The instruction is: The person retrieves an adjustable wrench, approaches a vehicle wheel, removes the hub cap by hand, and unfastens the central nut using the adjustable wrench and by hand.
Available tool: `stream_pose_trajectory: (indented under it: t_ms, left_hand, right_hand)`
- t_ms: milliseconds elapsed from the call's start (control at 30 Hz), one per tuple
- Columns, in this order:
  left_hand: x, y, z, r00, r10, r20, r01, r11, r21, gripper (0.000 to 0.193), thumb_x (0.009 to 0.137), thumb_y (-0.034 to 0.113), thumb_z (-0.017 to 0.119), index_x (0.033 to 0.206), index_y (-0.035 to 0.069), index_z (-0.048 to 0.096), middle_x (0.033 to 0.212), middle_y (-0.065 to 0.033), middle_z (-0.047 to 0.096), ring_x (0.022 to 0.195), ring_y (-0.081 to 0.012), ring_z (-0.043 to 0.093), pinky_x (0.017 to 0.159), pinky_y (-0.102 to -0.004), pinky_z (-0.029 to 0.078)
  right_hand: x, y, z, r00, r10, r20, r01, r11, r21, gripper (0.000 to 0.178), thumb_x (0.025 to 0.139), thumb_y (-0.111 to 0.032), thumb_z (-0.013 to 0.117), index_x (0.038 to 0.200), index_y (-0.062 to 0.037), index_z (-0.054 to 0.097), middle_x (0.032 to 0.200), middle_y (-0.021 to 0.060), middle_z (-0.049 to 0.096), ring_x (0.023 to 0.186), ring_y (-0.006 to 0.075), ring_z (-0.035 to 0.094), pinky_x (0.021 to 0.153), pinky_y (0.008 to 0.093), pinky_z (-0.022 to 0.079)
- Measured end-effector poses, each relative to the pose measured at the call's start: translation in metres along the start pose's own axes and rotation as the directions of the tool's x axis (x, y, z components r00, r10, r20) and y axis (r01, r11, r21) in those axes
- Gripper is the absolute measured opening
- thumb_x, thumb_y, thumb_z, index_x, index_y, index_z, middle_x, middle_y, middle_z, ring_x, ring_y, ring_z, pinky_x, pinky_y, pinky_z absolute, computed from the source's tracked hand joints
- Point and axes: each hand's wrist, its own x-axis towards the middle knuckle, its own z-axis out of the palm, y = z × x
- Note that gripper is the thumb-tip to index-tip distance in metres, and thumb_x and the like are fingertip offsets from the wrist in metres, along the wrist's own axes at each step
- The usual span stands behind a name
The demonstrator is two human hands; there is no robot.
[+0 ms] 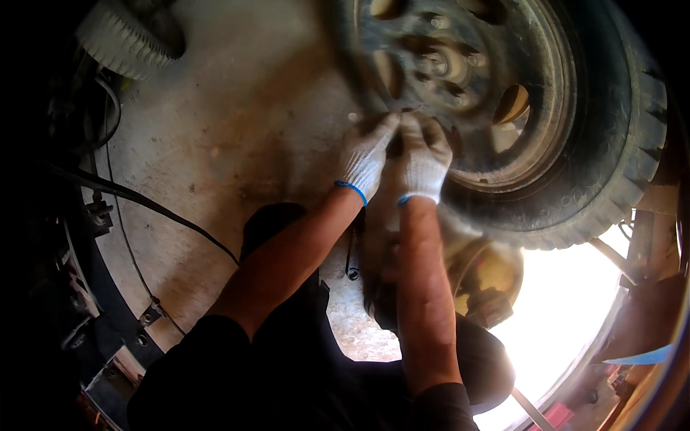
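My left hand [365, 152] and my right hand [424, 159] wear white knit gloves with blue cuff edges. Their fingertips meet in front of a large wheel, thumbs and fingers pressed together. Anything pinched between them is too small or blurred to make out. Just beyond my hands is the dusty metal rim [557, 93], with oval openings and a blurred bolted hub [436, 66] at its middle. A thick black tyre [611, 165] with a chunky tread surrounds the rim. My right hand is nearest the rim's lower left part; whether it touches the metal I cannot tell.
Another treaded tyre [122, 43] stands at the far left. A black hose [154, 206] runs across the stained concrete floor [215, 144]. Between my legs lies a metal tool with a ring end [352, 274]. A yellowish round part [496, 269] sits below the wheel, beside bright light.
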Motion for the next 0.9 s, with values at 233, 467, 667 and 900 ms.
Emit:
stream_pose_trajectory:
  t_ms: [233, 467, 667, 900]
  left_hand:
    - [-0.005, 0.012, -0.006, 0.986, 0.052, 0.161, -0.074, 0.987, 0.14, 0.03, 0.098, 0.025, 0.066, 0.114, -0.001, 0.07, 0.1, -0.0055, 0.073, 0.083, -0.0098, 0.066, 0.07, -0.0256, 0.052]
    - [-0.003, 0.014, -0.01, 0.983, -0.068, 0.171, 0.058, 0.996, 0.064, 0.029, 0.098, 0.026, 0.066, 0.11, -0.001, 0.071, 0.095, -0.0064, 0.073, 0.077, -0.0117, 0.067, 0.067, -0.0259, 0.052]
    - [0.009, 0.011, -0.016, 0.993, -0.068, 0.101, 0.069, 0.998, -0.007, 0.026, 0.098, 0.024, 0.066, 0.105, 0.0, 0.071, 0.09, -0.0073, 0.072, 0.072, -0.0121, 0.065, 0.063, -0.025, 0.051]
    - [0.011, 0.015, -0.018, 0.996, -0.053, 0.078, 0.056, 0.998, -0.033, 0.024, 0.098, 0.022, 0.067, 0.105, -0.001, 0.07, 0.093, -0.0069, 0.071, 0.078, -0.0124, 0.067, 0.066, -0.0257, 0.054]
  right_hand:
    - [0.015, -0.025, -0.002, 0.977, -0.208, 0.037, 0.21, 0.93, -0.303, 0.016, 0.097, -0.014, 0.063, 0.097, 0.0019, 0.068, 0.082, 0.0086, 0.07, 0.073, 0.0124, 0.061, 0.069, 0.0289, 0.052]
    - [0.039, -0.057, -0.004, 0.987, -0.131, 0.089, 0.155, 0.915, -0.372, 0.017, 0.095, -0.015, 0.062, 0.095, 0.0012, 0.068, 0.078, 0.0088, 0.069, 0.065, 0.0134, 0.06, 0.059, 0.031, 0.051]
    - [0.059, -0.06, -0.01, 0.967, -0.225, 0.122, 0.252, 0.751, -0.611, 0.022, 0.089, -0.022, 0.067, 0.091, -0.0004, 0.07, 0.069, 0.0128, 0.067, 0.064, 0.0216, 0.064, 0.065, 0.0343, 0.052]
    - [0.076, -0.05, -0.016, 0.705, -0.498, 0.505, 0.671, 0.236, -0.703, 0.017, 0.087, -0.017, 0.064, 0.096, -0.0041, 0.07, 0.085, 0.0164, 0.072, 0.079, 0.0319, 0.07, 0.074, 0.0362, 0.053]
